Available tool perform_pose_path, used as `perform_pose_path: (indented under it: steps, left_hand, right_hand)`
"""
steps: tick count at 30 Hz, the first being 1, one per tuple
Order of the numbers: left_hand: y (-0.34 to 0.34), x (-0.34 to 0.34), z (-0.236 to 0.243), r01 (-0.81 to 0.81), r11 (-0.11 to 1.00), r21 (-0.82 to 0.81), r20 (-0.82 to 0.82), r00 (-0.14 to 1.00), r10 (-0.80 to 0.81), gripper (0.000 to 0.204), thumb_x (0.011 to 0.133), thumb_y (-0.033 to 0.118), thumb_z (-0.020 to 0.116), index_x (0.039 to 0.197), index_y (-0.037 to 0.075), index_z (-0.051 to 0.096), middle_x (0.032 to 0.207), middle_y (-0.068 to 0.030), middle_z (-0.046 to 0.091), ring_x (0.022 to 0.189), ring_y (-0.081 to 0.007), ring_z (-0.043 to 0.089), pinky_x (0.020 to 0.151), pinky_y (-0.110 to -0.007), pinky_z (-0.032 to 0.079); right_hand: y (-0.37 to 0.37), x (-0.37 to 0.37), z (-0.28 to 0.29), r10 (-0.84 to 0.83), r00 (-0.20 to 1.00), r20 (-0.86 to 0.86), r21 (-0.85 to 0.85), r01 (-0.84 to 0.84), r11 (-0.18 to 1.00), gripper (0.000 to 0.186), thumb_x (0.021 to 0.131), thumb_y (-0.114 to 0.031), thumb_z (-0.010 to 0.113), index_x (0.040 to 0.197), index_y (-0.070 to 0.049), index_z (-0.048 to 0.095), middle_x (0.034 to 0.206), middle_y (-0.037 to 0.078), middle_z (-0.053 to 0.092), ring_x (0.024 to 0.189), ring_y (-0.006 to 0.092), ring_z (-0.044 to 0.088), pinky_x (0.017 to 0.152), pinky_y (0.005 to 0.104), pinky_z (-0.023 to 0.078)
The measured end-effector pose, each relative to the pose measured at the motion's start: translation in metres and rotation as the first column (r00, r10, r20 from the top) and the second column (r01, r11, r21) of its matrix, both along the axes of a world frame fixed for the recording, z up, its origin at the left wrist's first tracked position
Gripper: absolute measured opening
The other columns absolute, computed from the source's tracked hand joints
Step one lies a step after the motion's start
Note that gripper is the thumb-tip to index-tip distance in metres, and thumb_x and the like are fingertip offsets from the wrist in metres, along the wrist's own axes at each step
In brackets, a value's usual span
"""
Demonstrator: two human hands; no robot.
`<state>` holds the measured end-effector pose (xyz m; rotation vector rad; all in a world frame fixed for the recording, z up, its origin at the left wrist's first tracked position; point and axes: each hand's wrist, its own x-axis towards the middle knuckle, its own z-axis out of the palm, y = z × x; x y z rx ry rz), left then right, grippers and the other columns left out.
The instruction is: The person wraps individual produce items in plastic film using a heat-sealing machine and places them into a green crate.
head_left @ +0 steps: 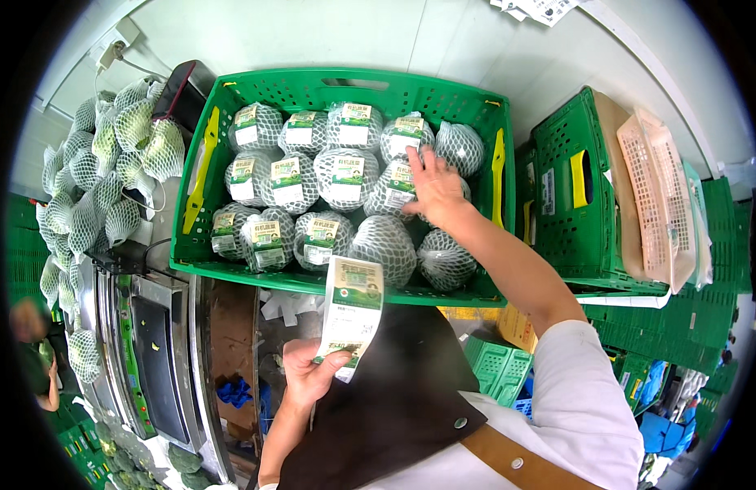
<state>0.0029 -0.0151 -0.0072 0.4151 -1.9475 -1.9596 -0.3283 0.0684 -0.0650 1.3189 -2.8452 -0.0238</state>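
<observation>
In front of me a green plastic crate (288, 280) holds several round vegetables in white foam netting, set in rows. Most carry a green-and-white label on top. My left hand (307, 373), low and in front of the crate, pinches a strip of such labels (356, 304) between thumb and fingers. My right hand (438, 188) lies with spread fingers on a labelled netted vegetable (388, 193) in the middle row, fingertips at its label. Bare of labels are a netted vegetable (384, 247) in the near row, its right neighbour (445, 260) and the far right one (460, 149).
Netted pale-green vegetables (108, 175) are piled at the left, beside a dark-topped machine (156, 367). Another green crate (562, 192) and a pink basket (651, 200) stand at the right. A person (37, 347) is at the far left edge. A white wall rises behind the crate.
</observation>
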Motion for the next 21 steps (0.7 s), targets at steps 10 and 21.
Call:
perform_pose_path:
  steps: [10, 21]
  left_hand:
    - [0.0, -0.003, 0.005, 0.118, 0.992, -0.051, 0.002, 0.993, -0.118, 0.049, 0.081, 0.016, 0.072, 0.125, 0.002, 0.053, 0.115, -0.0112, 0.061, 0.104, -0.0186, 0.058, 0.09, -0.031, 0.044]
    - [0.018, 0.021, -0.002, -0.168, 0.952, 0.258, 0.242, 0.965, 0.105, 0.017, 0.086, 0.012, 0.07, 0.096, -0.001, 0.07, 0.078, 0.0, 0.067, 0.071, -0.0036, 0.054, 0.066, -0.021, 0.046]
  right_hand:
    - [0.046, 0.147, 0.113, 0.656, 0.385, 0.65, -0.689, -0.065, 0.722, 0.025, 0.085, -0.01, 0.066, 0.11, -0.005, 0.062, 0.088, 0.01, 0.063, 0.071, 0.0227, 0.064, 0.06, 0.0324, 0.049]
    - [0.047, 0.167, 0.108, 0.585, 0.616, 0.527, -0.595, -0.224, 0.772, 0.012, 0.085, -0.017, 0.067, 0.091, -0.008, 0.063, 0.074, 0.009, 0.063, 0.058, 0.0272, 0.06, 0.051, 0.0338, 0.046]
